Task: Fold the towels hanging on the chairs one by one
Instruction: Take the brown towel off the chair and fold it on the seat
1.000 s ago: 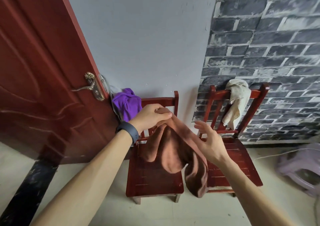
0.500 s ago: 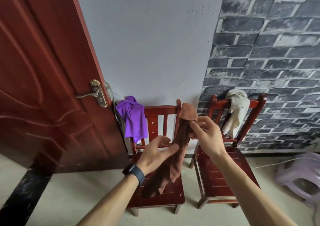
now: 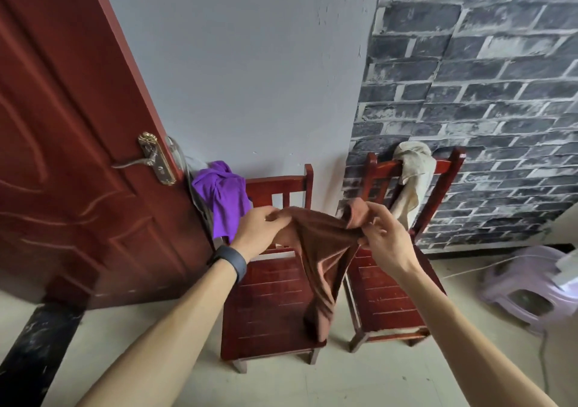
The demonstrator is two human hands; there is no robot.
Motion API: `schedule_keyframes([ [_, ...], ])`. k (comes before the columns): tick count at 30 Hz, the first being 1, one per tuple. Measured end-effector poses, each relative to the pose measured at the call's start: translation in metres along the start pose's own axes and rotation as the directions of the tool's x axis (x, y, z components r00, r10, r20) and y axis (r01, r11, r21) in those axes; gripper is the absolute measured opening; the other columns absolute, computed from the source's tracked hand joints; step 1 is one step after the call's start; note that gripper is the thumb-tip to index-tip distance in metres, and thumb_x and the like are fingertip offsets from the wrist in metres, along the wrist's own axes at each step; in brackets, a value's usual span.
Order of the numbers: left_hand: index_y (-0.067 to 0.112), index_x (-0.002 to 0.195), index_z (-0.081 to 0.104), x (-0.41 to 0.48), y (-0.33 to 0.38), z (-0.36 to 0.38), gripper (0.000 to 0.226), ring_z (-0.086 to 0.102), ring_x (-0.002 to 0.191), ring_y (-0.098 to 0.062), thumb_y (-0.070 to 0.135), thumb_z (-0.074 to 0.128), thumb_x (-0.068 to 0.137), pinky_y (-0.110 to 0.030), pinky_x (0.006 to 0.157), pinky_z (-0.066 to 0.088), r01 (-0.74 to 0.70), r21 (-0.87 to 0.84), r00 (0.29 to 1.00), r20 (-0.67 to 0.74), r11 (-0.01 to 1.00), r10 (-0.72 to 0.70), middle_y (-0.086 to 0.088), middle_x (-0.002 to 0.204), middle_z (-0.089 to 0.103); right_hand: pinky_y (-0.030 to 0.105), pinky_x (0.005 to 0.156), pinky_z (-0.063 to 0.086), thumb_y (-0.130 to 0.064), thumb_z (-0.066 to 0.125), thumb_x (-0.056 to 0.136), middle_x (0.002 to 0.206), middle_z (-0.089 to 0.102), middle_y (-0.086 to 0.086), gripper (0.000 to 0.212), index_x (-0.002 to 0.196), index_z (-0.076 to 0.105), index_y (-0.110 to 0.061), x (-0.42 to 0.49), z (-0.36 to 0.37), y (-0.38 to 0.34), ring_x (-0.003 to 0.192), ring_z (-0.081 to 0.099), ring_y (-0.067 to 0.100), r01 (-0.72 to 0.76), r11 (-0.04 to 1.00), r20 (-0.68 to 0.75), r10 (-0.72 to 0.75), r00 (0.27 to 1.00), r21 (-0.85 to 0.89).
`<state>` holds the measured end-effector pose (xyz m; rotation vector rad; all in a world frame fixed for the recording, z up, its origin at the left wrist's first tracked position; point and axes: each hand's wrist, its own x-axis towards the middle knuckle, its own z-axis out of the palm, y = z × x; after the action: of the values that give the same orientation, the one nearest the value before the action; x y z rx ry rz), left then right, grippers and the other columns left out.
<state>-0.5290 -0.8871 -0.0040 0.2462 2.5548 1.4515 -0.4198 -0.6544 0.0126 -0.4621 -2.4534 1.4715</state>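
Both hands (image 3: 322,234) pinch the brown towel (image 3: 319,250) stretched between them (middle sagging down).

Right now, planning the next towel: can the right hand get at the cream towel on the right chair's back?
Likely yes once freed: the cream towel hangs beyond the right hand with nothing between, but that hand pinches the brown towel.

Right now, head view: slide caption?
Left hand and right hand hold a brown towel up; purple towel hangs on the left chair, cream towel on the right chair.
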Motion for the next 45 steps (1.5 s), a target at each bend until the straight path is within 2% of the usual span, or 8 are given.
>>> schedule_keyframes([
  [5,0.018,0.103,0.074,0.0,0.063,0.016,0.015,0.071,0.09,-0.021,0.019,0.063,0.093,-0.035,0.079,0.058,-0.058,-0.214,0.961,0.254,0.975,0.113,-0.009,0.096,0.074,0.013,0.066,0.051,-0.04,0.072,0.089,0.096,0.071,-0.015,0.033,0.119,0.06,-0.035,-0.008,0.023,-0.015,0.077,0.069,-0.004,0.075,0.997,0.154,-0.07,0.986,-0.022],
  [11,0.028,0.114,0.068,-0.009,0.055,0.011,0.035,0.062,0.106,-0.017,0.028,0.062,0.079,-0.029,0.08,0.045,0.029,-0.553,0.972,0.211,0.832,0.107,0.0,0.112,0.071,0.038,0.073,0.062,-0.018,0.071,0.089,0.073,0.076,-0.003,0.009,0.08,0.073,-0.017,0.009,0.007,-0.035,0.072,0.074,0.018,-0.045,0.979,-0.004,0.047,0.999,0.199],
  [16,0.035,0.136,0.046,-0.028,-0.006,0.05,0.077,0.048,0.126,-0.01,0.049,0.081,0.068,-0.03,0.105,0.038,-0.017,0.031,0.895,0.445,0.999,0.001,0.014,0.132,0.053,0.03,0.059,0.059,-0.016,0.07,0.091,0.077,0.072,0.012,0.012,0.084,0.07,-0.007,0.027,-0.019,-0.065,0.06,0.07,0.02,-0.179,0.817,0.044,0.185,0.982,0.549],
  [22,0.026,0.113,0.068,-0.025,0.021,0.097,0.039,0.068,0.098,-0.013,0.055,0.064,0.087,-0.023,0.082,0.055,-0.116,0.091,0.966,0.241,0.989,0.091,0.008,0.104,0.073,0.028,0.067,0.058,-0.024,0.075,0.088,0.084,0.067,0.011,0.031,0.106,0.064,-0.002,0.064,-0.038,-0.066,0.07,0.068,0.018,-0.245,0.535,0.102,0.283,0.954,0.808],
  [28,0.024,0.115,0.066,-0.002,0.039,0.097,0.04,0.064,0.096,-0.014,0.051,0.067,0.085,-0.031,0.085,0.053,-0.013,0.05,0.967,0.256,0.999,0.0,0.008,0.106,0.069,0.028,0.07,0.058,-0.065,0.065,0.084,0.104,0.073,0.0,0.051,0.109,0.067,-0.022,0.006,-0.006,0.025,0.091,0.071,0.014,-0.433,0.894,0.221,0.402,0.889,0.117],
  [34,0.02,0.144,0.044,0.004,0.022,0.104,0.077,0.06,0.116,-0.028,0.025,0.07,0.072,-0.045,0.099,0.052,0.15,0.107,0.796,0.576,0.983,-0.185,-0.008,0.129,0.063,0.044,0.084,0.061,-0.054,0.072,0.082,0.099,0.073,0.0,0.044,0.105,0.064,-0.018,-0.014,0.02,0.077,0.092,0.072,0.018,-0.428,0.892,0.092,0.418,0.904,0.148],
  [40,0.021,0.153,0.03,0.002,0.001,0.098,0.076,0.042,0.138,-0.022,0.032,0.069,0.089,-0.039,0.114,0.036,0.025,0.158,0.871,0.482,0.987,-0.099,0.001,0.153,0.04,0.042,0.084,0.059,-0.038,0.059,0.096,0.096,0.069,-0.008,0.016,0.106,0.06,-0.026,-0.005,0.009,0.094,0.089,0.068,0.014,-0.374,0.925,0.001,0.375,0.927,-0.061],
  [45,0.024,0.129,0.063,0.013,-0.027,0.079,0.076,0.063,0.115,-0.016,0.053,0.079,0.06,-0.045,0.105,0.047,0.163,-0.003,0.9,0.41,0.987,-0.148,0.003,0.124,0.068,0.044,0.089,0.056,-0.034,0.046,0.1,0.097,0.067,-0.001,0.027,0.11,0.062,-0.014,0.012,-0.002,0.106,0.093,0.065,0.018,-0.46,0.888,-0.121,0.457,0.881,0.008],
])
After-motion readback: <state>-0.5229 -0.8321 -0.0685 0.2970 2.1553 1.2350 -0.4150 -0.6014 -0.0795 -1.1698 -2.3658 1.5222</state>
